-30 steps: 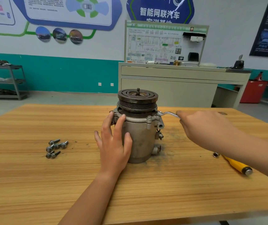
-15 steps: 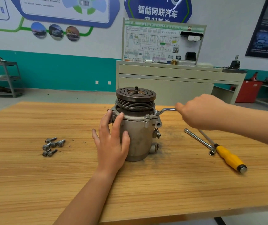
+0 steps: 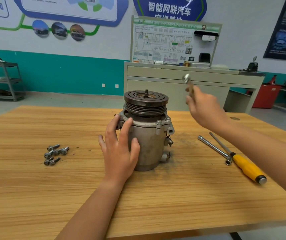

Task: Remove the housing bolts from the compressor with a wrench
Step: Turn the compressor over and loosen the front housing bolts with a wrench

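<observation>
While the compressor (image 3: 147, 144) stands upright mid-worktop (image 3: 35, 196), nearer the far edge, flange bolts (image 3: 159, 122) are still seated and loose bolts (image 3: 54, 154) lie piled toward the left edge, so it looks partly done. Left hand (image 3: 119, 153) is spread flat on the housing; right hand (image 3: 206, 110) grips the wrench (image 3: 188, 82), blurred. Half a second ago the wrench sat on a right-side bolt; now it is lifted clear.

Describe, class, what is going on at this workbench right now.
A person's left hand presses against the upright grey metal compressor on the wooden table. The right hand grips a silver wrench in the air, clear of it. Loose grey bolts lie to its left; seated bolts show on the housing flange.
</observation>
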